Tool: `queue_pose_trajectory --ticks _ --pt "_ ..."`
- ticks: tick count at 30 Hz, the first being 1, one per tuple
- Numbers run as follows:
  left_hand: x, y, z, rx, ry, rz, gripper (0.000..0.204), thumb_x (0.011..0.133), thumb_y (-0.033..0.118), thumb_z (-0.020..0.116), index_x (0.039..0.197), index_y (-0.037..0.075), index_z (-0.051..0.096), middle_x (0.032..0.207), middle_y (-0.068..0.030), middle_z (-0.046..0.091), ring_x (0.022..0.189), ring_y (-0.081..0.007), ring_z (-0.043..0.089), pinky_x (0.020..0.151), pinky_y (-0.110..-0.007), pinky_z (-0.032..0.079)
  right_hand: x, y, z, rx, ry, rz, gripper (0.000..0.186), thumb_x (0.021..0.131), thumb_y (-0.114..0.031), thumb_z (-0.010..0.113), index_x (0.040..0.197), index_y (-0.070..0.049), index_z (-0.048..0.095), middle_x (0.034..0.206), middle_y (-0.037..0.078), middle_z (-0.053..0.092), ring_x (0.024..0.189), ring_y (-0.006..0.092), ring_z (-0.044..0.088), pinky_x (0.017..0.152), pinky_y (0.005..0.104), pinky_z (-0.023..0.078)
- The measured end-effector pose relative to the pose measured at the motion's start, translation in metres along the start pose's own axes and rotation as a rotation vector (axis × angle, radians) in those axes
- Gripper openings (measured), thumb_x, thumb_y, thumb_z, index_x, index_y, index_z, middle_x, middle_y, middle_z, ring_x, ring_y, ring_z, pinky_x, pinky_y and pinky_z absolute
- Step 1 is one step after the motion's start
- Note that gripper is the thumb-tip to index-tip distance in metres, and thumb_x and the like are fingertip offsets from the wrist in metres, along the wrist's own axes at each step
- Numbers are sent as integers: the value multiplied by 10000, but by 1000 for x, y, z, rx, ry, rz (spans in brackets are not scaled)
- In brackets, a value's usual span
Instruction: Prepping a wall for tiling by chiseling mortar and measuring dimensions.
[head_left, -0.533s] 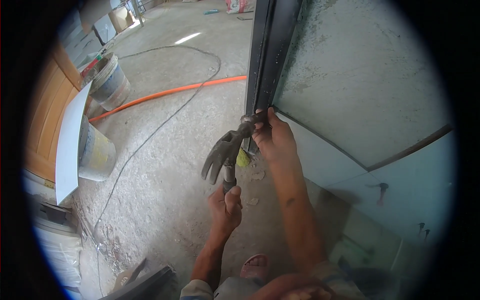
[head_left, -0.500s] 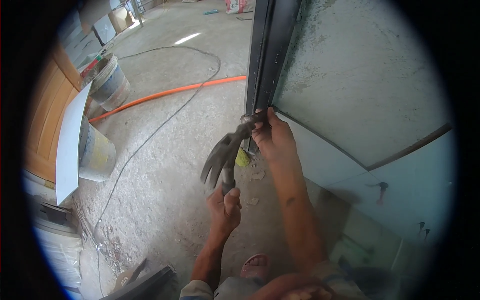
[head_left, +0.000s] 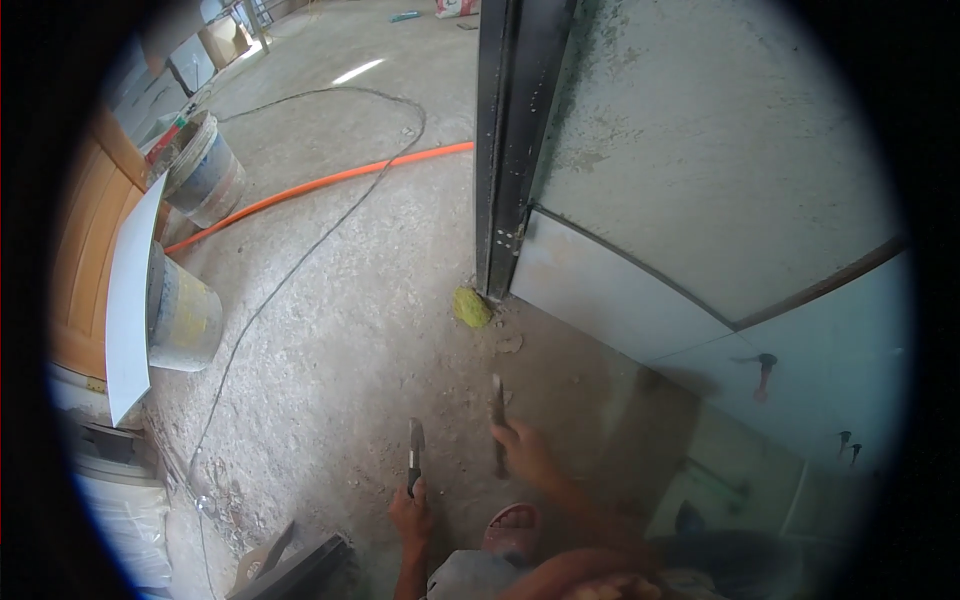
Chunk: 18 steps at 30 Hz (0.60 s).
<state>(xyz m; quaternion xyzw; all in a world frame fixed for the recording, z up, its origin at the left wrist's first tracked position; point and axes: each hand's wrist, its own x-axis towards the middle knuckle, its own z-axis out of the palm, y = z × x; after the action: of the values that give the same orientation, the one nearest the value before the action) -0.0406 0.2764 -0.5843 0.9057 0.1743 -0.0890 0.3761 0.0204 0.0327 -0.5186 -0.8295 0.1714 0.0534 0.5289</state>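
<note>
Low over the floor, my left hand (head_left: 410, 512) is closed on the dark handle of a claw hammer (head_left: 416, 445). Its metal head points up and away from me and shows narrow from this angle. Beside it, my right hand (head_left: 528, 452) grips a short, dark, chisel-like bar (head_left: 498, 425) held almost upright. Both tools are apart from each other and from the dark metal door post (head_left: 507, 150). A yellow-green lump (head_left: 471, 308) lies at the foot of that post. Pale bits of debris (head_left: 510, 343) are scattered near it.
White wall tiles (head_left: 620, 290) run along the right under bare plaster. At the left, two buckets (head_left: 205, 175) stand near a white panel (head_left: 135, 300) and a wooden door (head_left: 85, 260). An orange hose (head_left: 320, 187) and a dark cable (head_left: 270, 298) cross the concrete floor.
Both hands have dropped from the door post toward my body. The bar has left the post, and the hammer no longer touches the bar. The yellow-green lump now shows fully.
</note>
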Motion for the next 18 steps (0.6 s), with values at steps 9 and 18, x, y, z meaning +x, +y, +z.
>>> queue_pose_trajectory --ticks 9,18 --pt "-1 -42 8 319 258 30 386 866 317 605 950 -44 498 935 -248 513 871 -447 504 745 -493 398 -12 49 -30 -334 40 92 340 894 -336 566 898 -5 643 901 195 630 842 389 613 739 485 479" --pt "8 -57 18 420 343 124 393 841 336 631 884 -24 479 905 -212 483 885 -407 474 771 -485 389 165 -136 -129 -673 410 -512 479 902 -183 560 1361 -237 434 801 170 605 725 359 611 641 477 487"
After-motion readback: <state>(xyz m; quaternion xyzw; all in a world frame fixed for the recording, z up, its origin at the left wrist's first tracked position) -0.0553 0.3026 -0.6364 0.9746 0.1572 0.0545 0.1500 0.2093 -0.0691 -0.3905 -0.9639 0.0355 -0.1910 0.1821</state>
